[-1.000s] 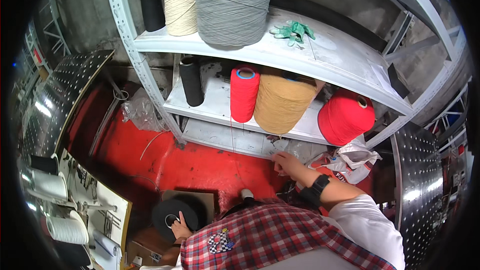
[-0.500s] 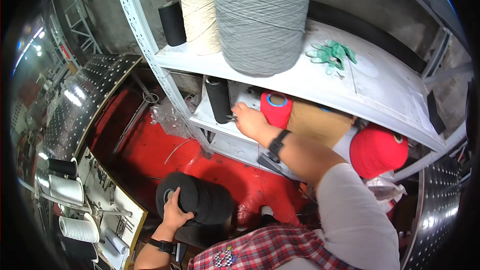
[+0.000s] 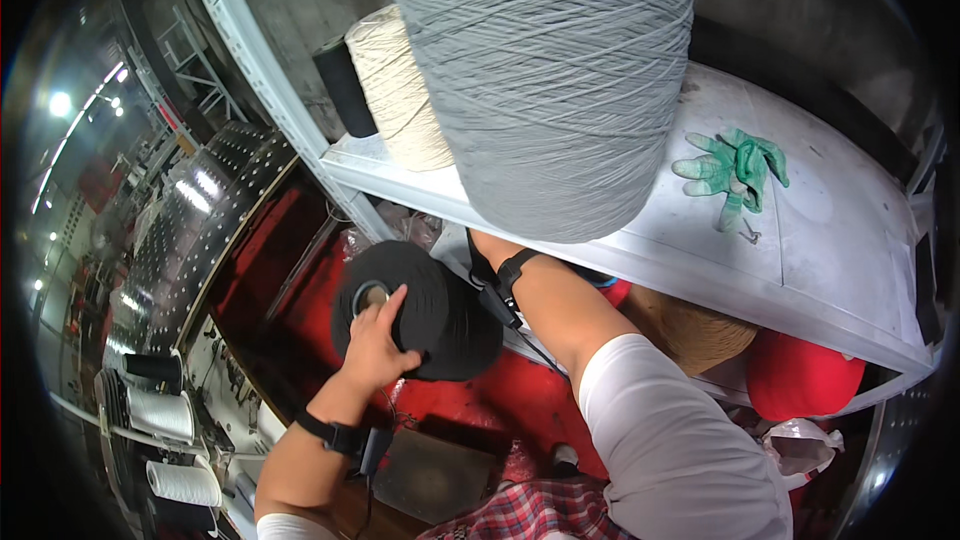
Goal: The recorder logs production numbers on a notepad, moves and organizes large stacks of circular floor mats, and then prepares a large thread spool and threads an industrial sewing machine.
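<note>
Black yarn cone [image 3: 425, 310] now lifted up to the white shelf [image 3: 800, 250], just below its front edge, where half a second ago sat lower near the red floor. Left hand [image 3: 375, 340] gripping the cone's near end, fingers spread over it. Right hand hidden under the shelf behind the cone; grip impossible to tell. Probably being raised toward the lower shelf.
</note>
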### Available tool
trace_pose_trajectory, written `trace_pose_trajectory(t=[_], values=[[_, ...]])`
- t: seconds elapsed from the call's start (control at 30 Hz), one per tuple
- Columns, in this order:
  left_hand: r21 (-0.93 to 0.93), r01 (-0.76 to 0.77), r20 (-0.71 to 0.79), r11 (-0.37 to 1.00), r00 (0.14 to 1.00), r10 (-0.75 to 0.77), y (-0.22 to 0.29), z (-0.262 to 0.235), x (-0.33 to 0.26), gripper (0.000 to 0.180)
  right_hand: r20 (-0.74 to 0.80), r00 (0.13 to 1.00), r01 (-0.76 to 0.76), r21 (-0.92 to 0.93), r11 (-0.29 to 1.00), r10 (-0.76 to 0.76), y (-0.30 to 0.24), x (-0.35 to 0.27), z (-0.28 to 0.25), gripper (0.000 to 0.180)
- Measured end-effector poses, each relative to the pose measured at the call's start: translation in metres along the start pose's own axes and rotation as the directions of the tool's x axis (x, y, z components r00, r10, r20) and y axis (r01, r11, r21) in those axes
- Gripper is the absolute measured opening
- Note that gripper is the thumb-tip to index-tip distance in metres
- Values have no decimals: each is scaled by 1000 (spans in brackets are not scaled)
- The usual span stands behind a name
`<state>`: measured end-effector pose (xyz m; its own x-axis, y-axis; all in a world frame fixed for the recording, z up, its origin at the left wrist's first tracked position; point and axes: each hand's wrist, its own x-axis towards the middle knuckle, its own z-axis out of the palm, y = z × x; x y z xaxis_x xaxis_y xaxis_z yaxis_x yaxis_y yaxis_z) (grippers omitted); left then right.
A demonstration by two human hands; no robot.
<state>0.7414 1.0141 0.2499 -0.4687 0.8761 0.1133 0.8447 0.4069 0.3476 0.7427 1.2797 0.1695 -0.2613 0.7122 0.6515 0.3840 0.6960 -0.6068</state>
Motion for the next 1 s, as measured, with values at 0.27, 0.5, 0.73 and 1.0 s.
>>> trace_pose_trajectory(t=[0.27, 0.5, 0.73, 1.0], values=[[168, -21, 17, 986, 1000, 18, 13, 30, 113, 89, 186, 980, -75, -6, 997, 75, 28, 13, -50, 33], [373, 72, 146, 925, 980, -135, 18, 88, 170, 81, 349, 937, -51, 63, 997, 26, 10, 4, -86, 32], [263, 87, 131, 961, 983, -125, 13, 81, 158, 72, 644, 714, 264, 114, 958, -274, -7, -59, -188, 15], [-32, -168, -325, 985, 934, 149, 31, 90, 73, 48, 632, 775, 339, -406, 848, -7, 96, -86, -349, 46]])
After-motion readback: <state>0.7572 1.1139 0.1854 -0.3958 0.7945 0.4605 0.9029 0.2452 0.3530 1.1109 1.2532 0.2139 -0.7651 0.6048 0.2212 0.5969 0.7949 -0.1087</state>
